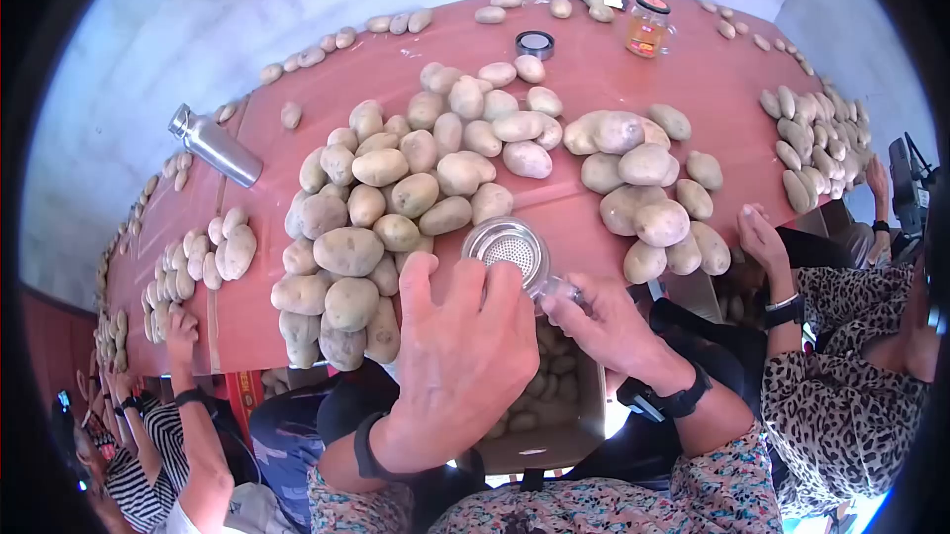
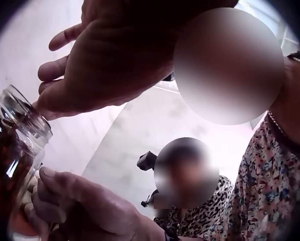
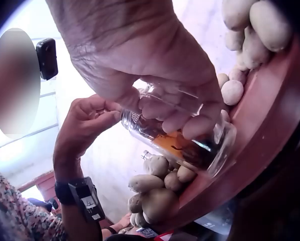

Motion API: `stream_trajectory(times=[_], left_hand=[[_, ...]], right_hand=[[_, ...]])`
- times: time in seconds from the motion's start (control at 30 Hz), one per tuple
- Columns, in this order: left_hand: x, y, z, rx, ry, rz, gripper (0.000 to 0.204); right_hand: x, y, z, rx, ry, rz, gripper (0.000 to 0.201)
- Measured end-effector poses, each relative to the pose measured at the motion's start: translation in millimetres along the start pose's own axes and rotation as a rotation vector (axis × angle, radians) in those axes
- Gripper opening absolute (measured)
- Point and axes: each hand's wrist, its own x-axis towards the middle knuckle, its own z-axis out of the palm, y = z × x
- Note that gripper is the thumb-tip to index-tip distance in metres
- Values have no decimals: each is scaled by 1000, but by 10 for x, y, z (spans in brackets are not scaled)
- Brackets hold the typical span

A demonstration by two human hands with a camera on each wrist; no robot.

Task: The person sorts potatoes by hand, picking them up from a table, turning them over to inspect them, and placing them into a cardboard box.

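The right hand point(image 1: 604, 321) curls its fingers around a glass jar point(image 1: 520, 252) tipped on its side. The left hand point(image 1: 460, 356) meets the jar's open mouth with loosely bent fingertips. A heap of potatoes point(image 1: 396, 207) lies just beyond the left hand's fingers on the red table point(image 1: 594, 69).

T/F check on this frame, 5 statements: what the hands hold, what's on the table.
1. The right hand grips a glass jar. True.
2. The jar in hand is empty. False: amber contents show inside.
3. The left hand is at the jar's mouth. True.
4. The potatoes on the red table are all in one pile. False: several separate piles and rows.
5. The metal bottle stands upright. False: it lies on its side.
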Motion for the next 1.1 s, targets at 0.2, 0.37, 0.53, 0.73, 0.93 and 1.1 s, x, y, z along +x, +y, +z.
stream_trajectory(times=[0.2, 0.37, 0.53, 0.73, 0.93, 1.1], left_hand=[[-1, 109, 16, 110, -5, 17, 6], [33, 156, -37, 129, -123, -31, 19], [44, 143, 36, 98, -13, -55, 22], [55, 135, 145, 55, 96, 16, 18], [79, 155, 92, 17, 29, 26, 20], [74, 117, 49, 18, -28, -13, 23]], right_hand=[[18, -41, -26, 0, 16, 20, 26], [9, -74, -24, -17, 35, 40, 24], [5, 22, 1, 27, 32, 45, 25], [8, 107, 12, 95, 26, 54, 25], [10, -28, -20, 30, 31, 60, 25], [13, 48, -23, 125, -7, 106, 24]])
